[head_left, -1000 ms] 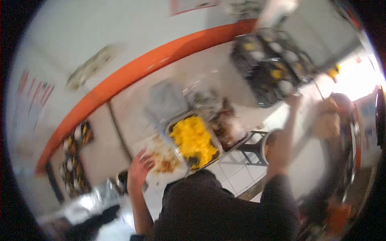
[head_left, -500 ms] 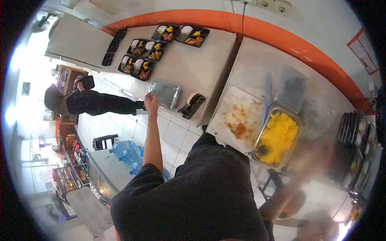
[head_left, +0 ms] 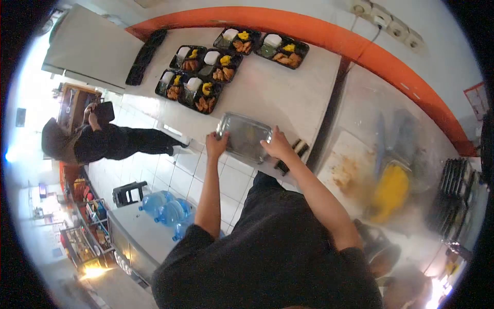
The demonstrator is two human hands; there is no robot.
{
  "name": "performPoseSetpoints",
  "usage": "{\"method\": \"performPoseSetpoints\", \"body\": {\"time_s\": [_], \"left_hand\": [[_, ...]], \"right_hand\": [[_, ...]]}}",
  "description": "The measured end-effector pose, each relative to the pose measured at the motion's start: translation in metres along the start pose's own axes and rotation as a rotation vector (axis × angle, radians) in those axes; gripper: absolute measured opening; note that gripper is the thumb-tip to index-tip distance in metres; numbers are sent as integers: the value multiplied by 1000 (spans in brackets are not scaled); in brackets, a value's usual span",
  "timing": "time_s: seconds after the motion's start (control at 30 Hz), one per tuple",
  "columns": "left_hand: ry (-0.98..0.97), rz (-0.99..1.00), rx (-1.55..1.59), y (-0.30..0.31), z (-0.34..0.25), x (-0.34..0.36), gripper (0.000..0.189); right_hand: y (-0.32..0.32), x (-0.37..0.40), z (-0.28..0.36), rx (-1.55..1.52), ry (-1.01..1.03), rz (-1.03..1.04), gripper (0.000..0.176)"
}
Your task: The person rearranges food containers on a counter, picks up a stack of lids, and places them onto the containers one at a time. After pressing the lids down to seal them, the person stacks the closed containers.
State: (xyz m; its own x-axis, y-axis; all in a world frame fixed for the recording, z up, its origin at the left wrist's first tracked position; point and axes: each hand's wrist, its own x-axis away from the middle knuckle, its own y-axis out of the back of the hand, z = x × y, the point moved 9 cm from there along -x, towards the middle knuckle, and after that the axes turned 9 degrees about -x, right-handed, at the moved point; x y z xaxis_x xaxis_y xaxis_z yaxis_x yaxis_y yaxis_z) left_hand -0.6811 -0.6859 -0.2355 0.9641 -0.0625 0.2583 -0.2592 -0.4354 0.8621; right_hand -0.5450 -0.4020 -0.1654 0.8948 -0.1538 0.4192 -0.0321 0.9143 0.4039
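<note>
A clear rectangular plastic container point(head_left: 246, 138) lies at the near edge of the white table. My left hand point(head_left: 216, 144) grips its left end, fingers closed on the rim. At the opposite end, my right hand point(head_left: 278, 143) pinches the rim between thumb and fingers. Whatever is inside the container, if anything, cannot be made out. Just right of my right hand is a tape dispenser point(head_left: 292, 156), partly hidden by the wrist. Beyond the container stand several black meal trays, the nearest a tray point(head_left: 200, 95) with rice, fried pieces and something yellow.
On the right-hand table are a tub of yellow food point(head_left: 391, 193), a blue knife point(head_left: 380, 147), a stained white board point(head_left: 343, 165) and stacked black trays point(head_left: 446, 198). Another person point(head_left: 98, 139) stands on the left holding a dark object. Blue water jugs point(head_left: 172, 211) are behind.
My right hand has come from the right-hand table, where it was blurred, onto the container's right end. My left hand stays on the container. The view has shifted.
</note>
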Motion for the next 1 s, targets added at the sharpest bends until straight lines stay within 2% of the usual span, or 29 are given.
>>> {"method": "performPoseSetpoints", "body": {"time_s": [0.03, 0.1, 0.17, 0.27, 0.33, 0.37, 0.4, 0.43, 0.47, 0.53, 0.57, 0.63, 0.67, 0.73, 0.77, 0.8, 0.83, 0.87, 0.93, 1.0], "left_hand": [[-6, 15, 11, 1, 0, -6, 74], [-117, -98, -118, 25, -26, 13, 66], [-131, -59, -34, 40, -38, 16, 64], [-153, -22, 82, 66, -60, 20, 59], [-163, -11, 126, 70, -69, 4, 55], [-228, 24, 312, 69, -75, -3, 50], [-289, 58, 499, 68, -82, -11, 45], [-191, 296, 898, 76, -110, -14, 35], [-194, 316, 894, 92, -128, -22, 35], [-284, 581, 1039, 109, -176, -25, 33], [-295, 598, 1040, 124, -194, -25, 33], [-471, 779, 1070, 145, -241, -5, 23], [-479, 796, 1068, 151, -253, -1, 23], [-428, 973, 1040, 144, -270, 14, 18], [-400, 1080, 1166, 137, -275, 19, 14], [-397, 1097, 1163, 130, -274, 17, 14], [-320, 1251, 1246, 119, -273, 24, 16], [-231, 1402, 1327, 113, -272, 33, 18], [-240, 1394, 1396, 107, -275, 37, 19], [-261, 1481, 1528, 107, -277, 42, 19]], "right_hand": [[-13, -17, -8, -28, -153, 37, 93], [-30, -32, -13, 29, -184, 7, 93], [-29, -39, -15, 84, -215, -36, 94], [-10, -39, -10, -57, -176, -150, 90], [15, -37, 3, 10, 7, -364, 77], [24, -32, 12, 8, -14, -368, 77], [37, -29, 12, -307, -74, -390, 71], [46, -29, 11, -622, -130, -414, 66], [52, -33, 10, -625, -142, -429, 66], [73, -36, 2, -1121, -54, -591, 52], [79, -41, -10, -1265, 44, -561, 47], [90, -37, -4, -1330, 79, -601, 43], [94, -35, 0, -1395, 115, -621, 39], [95, -33, 4, -1454, 141, -659, 42], [93, -32, 4, -1513, 162, -679, 45], [90, -35, -1, -1513, 156, -695, 45], [89, -41, 11, -1382, 216, -628, 45], [82, -47, 10, -1414, 162, -587, 44], [70, -52, 17, -1444, 92, -552, 43], [58, -52, 29, -1438, 54, -532, 38]]}}
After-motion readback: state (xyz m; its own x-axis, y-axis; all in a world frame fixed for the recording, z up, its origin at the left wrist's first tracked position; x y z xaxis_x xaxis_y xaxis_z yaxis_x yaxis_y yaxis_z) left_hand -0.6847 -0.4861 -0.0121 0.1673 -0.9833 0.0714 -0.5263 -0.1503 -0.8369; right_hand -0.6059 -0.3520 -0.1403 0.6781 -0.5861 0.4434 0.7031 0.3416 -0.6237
